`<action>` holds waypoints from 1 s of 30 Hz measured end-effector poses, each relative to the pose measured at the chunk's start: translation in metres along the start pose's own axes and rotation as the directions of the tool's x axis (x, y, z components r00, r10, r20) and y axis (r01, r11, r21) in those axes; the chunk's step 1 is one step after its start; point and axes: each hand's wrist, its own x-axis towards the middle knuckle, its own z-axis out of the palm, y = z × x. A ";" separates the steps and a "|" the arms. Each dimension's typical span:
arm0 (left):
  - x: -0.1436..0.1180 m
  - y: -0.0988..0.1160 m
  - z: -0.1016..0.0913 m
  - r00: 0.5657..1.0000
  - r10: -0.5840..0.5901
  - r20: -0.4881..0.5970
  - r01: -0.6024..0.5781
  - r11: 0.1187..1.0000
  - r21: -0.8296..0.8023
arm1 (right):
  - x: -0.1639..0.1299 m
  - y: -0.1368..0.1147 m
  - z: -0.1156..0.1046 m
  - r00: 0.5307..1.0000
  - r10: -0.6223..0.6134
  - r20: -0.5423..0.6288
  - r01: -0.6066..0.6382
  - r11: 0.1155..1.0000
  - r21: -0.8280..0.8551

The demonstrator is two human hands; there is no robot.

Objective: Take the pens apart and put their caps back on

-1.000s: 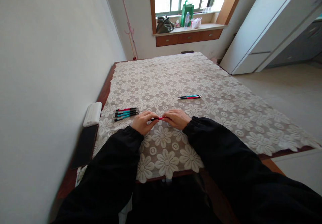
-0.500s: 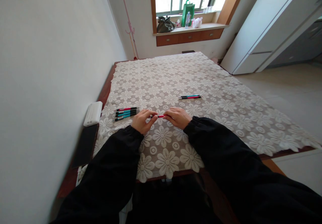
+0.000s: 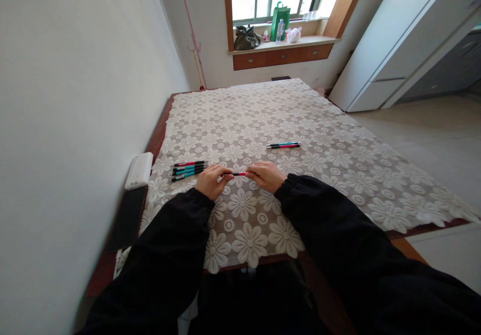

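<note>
Between my hands is a slim red-and-black pen point(image 3: 239, 174), held level just above the tablecloth. My left hand point(image 3: 213, 180) pinches its black end, and my right hand point(image 3: 266, 175) grips the red end; the fingers cover both tips. Left of my left hand lies a row of several pens point(image 3: 189, 169), red, black and teal, side by side. Beyond my right hand, two pens point(image 3: 283, 145), one teal and one red with black, lie close together on the cloth.
A flower-patterned lace tablecloth point(image 3: 250, 244) covers the table. Along the left wall sit a white box-like device point(image 3: 139, 170) and a dark flat object point(image 3: 128, 218). A windowsill at the back holds a green bag point(image 3: 280, 21); a white fridge point(image 3: 391, 44) stands at the right.
My left fingers have slid a little outward along the pen, so more of its black part shows between my hands. The other pens lie where they were.
</note>
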 end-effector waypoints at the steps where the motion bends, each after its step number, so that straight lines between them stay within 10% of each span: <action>1: 0.000 0.000 0.000 1.000 -0.012 -0.001 0.012 1.000 0.007 | 0.000 0.002 0.000 1.000 0.008 -0.004 -0.008 1.000 0.003; 15: 0.002 -0.014 -0.011 0.953 -0.196 -0.231 0.241 0.953 0.185 | -0.009 0.074 -0.039 0.923 0.296 -0.247 -0.350 0.912 -0.213; 30: 0.004 -0.005 -0.014 0.935 -0.345 -0.085 0.355 0.896 0.266 | -0.022 0.109 -0.048 0.858 0.465 -0.220 -0.512 0.812 -0.279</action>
